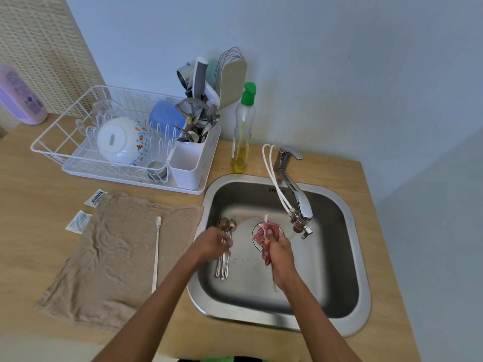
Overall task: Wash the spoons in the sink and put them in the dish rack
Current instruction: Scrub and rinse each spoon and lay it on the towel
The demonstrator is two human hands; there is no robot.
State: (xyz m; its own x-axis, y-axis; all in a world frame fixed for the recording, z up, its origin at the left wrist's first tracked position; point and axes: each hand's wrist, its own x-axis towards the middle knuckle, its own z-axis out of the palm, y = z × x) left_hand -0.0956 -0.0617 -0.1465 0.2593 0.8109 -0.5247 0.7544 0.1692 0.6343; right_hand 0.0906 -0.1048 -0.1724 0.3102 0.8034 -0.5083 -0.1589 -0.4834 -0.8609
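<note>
Several metal spoons (pixel 225 226) lie bunched at the left side of the steel sink (pixel 347 257), bowls pointing away from me. My left hand (pixel 213 245) is over their handles, fingers curled round them. Over the drain, my right hand (pixel 278 253) grips a pink mesh scrubber (pixel 266 232), and a thin metal handle (pixel 274 282) sticks out below its wrist. A long white spoon (pixel 156 254) lies on the beige towel (pixel 109 257) left of the sink. The white dish rack (pixel 78 152) stands at the back left, its cutlery cup (pixel 187 163) holding several utensils.
The chrome tap (pixel 298 199) reaches over the sink's back right, with white hoses beside it. A dish soap bottle (pixel 243 131) stands behind the sink. The rack holds an upturned bowl (pixel 122 142), a glass and a blue container. Two small packets (pixel 86 210) lie by the towel.
</note>
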